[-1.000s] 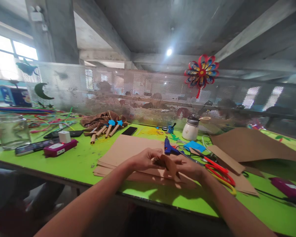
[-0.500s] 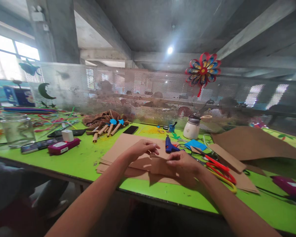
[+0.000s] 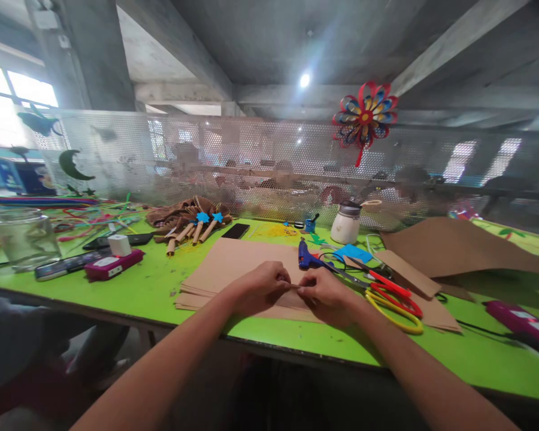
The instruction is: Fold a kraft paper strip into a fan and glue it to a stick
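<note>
My left hand (image 3: 266, 287) and my right hand (image 3: 326, 293) are close together over a stack of brown paper sheets (image 3: 233, 260) at the table's front edge. Between their fingertips they pinch a small piece of brown paper (image 3: 294, 286), seen nearly edge-on; most of it is hidden by the fingers. Just beyond my right hand lies a blue glue gun (image 3: 306, 256). To the right of that hand are scissors with red handles (image 3: 397, 296) and scissors with yellow handles (image 3: 395, 314).
A white jar with a dark lid (image 3: 345, 222) stands behind the glue gun. Left are rolled brown paper pieces with blue stars (image 3: 202, 224), a black phone (image 3: 236, 231), a purple power strip (image 3: 114, 264) and a glass jar (image 3: 24, 239). Large brown paper (image 3: 458, 248) lies right.
My left hand has come down and closed on the brown paper piece, and my hands are nearer each other. The piece has turned from showing its face to nearly edge-on.
</note>
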A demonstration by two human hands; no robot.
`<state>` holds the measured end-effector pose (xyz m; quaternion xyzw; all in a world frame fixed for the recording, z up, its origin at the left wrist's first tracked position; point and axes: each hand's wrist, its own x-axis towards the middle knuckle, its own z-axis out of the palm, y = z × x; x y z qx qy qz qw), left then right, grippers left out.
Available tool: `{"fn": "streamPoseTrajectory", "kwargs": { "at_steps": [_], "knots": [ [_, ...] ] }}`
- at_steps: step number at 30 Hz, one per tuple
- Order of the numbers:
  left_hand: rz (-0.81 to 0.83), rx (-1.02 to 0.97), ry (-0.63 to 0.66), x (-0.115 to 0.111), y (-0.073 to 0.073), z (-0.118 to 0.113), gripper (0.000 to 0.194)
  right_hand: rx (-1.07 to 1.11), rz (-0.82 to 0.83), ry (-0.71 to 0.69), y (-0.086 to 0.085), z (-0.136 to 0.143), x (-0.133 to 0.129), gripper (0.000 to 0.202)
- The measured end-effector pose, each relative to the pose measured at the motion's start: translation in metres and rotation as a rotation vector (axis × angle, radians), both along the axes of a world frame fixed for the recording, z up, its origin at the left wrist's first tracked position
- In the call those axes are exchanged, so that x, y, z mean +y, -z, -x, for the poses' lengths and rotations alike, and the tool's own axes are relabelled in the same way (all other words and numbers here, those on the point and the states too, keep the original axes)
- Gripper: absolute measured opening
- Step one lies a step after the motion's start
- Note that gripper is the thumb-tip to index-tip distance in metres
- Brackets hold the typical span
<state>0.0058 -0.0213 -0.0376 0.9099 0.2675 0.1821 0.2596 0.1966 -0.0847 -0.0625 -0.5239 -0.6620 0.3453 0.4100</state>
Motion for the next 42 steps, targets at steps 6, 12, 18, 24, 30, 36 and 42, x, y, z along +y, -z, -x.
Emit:
{"fn": "streamPoseTrajectory", "kwargs": {
  "at_steps": [6,12,18,24,30,36,42],
  "knots": [
    [-0.179,0.042,0.088,-0.003,0.000,0.000,0.028,-0.247,-0.133,0.026,-0.007,0.002,0.000,0.006],
    [-0.400,0.083,0.142,-0.001,0.007,-0.005,0.025,-0.441,-0.245,-0.036,-0.011,0.006,-0.004,0.015],
    [-0.430,0.070,0.162,-0.001,0.013,-0.006,0.023,-0.476,-0.235,-0.057,-0.004,-0.002,0.006,0.013],
    [-0.354,0.039,0.179,0.004,0.012,-0.001,0.016,-0.479,-0.245,-0.041,-0.004,-0.004,0.004,0.010],
    [-0.386,0.036,0.114,0.005,0.016,0.000,0.017,-0.501,-0.263,-0.037,-0.003,-0.004,0.004,0.010],
    [-0.571,0.078,0.080,-0.004,0.017,0.003,0.027,-0.533,-0.240,-0.079,-0.004,-0.011,0.004,0.011],
    [-0.699,0.117,0.072,-0.011,0.019,0.003,0.030,-0.567,-0.203,-0.140,-0.009,-0.025,0.004,0.010]
  ]
}}
